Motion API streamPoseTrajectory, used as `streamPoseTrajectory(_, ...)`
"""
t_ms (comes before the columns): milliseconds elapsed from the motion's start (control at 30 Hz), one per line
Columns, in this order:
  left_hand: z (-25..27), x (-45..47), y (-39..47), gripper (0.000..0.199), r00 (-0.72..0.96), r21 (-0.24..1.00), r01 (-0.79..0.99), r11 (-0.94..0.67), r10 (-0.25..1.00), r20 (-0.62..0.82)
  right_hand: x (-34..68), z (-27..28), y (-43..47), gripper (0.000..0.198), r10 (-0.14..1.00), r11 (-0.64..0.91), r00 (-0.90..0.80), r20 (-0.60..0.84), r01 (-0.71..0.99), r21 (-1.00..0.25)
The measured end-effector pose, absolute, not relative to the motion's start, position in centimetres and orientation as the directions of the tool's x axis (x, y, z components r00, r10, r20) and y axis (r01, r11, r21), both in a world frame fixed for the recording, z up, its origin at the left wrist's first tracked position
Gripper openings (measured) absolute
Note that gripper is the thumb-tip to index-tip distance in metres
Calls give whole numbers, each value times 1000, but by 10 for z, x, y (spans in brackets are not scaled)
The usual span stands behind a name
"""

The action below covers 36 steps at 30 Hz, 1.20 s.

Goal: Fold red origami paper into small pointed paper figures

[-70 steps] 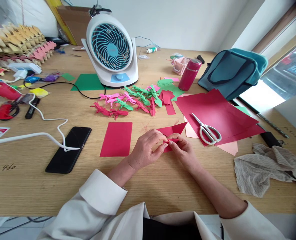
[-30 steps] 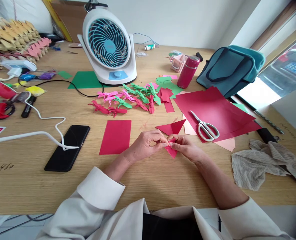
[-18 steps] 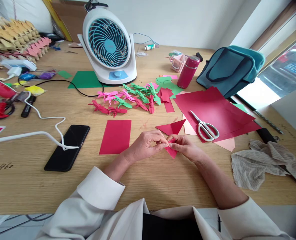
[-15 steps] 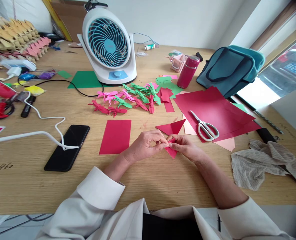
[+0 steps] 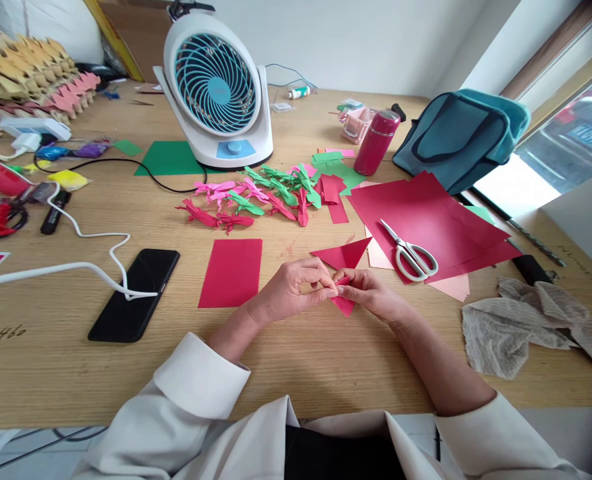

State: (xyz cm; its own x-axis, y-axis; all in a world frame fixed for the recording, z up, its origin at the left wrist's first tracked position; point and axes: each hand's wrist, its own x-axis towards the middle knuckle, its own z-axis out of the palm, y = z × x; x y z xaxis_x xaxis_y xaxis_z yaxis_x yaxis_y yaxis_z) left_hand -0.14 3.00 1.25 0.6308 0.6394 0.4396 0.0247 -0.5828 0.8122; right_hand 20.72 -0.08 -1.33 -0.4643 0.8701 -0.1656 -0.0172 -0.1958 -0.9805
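Note:
A small folded piece of red paper point(image 5: 345, 305) is pinched between my two hands, its lower point sticking out below the fingers. My left hand point(image 5: 296, 288) grips its left edge with thumb and fingertips. On the right side, my right hand point(image 5: 371, 293) holds it with thumb and bent fingers, hiding part of the folds. Just behind the hands lies a red folded triangle of paper point(image 5: 346, 253). To the left of my left hand is a flat red paper rectangle point(image 5: 232, 273).
Folded paper figures point(image 5: 256, 193) in pink, green and red lie ahead. White-handled scissors point(image 5: 416, 260) rest on large red sheets point(image 5: 441, 213). A fan point(image 5: 221, 93), red flask point(image 5: 377, 143) and teal bag point(image 5: 456, 140) stand behind. A phone point(image 5: 135, 295) under a white cable lies left.
Almost nothing differs. Both hands keep their pinch on the folded paper in the same spot, and the view has shifted very slightly.

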Motion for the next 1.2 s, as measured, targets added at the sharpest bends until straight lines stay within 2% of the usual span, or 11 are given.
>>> streamPoseTrajectory(333, 14, -2, 31, 12, 636, 803, 30, -595, 631, 444, 207, -12, -1, 31, 864, -185, -478, -160, -5, -983)
streamPoseTrajectory(800, 13, -2, 31, 14, 628, 728, 77, -681, 600, 495, 205, -12, 0, 30, 870, -202, -466, -163, -36, -979)
streamPoseTrajectory(1200, 19, -10, 34, 11, 699, 680, 155, -717, 566, 437, 202, -10, -1, 30, 893, -176, -416, -172, 29, -984)
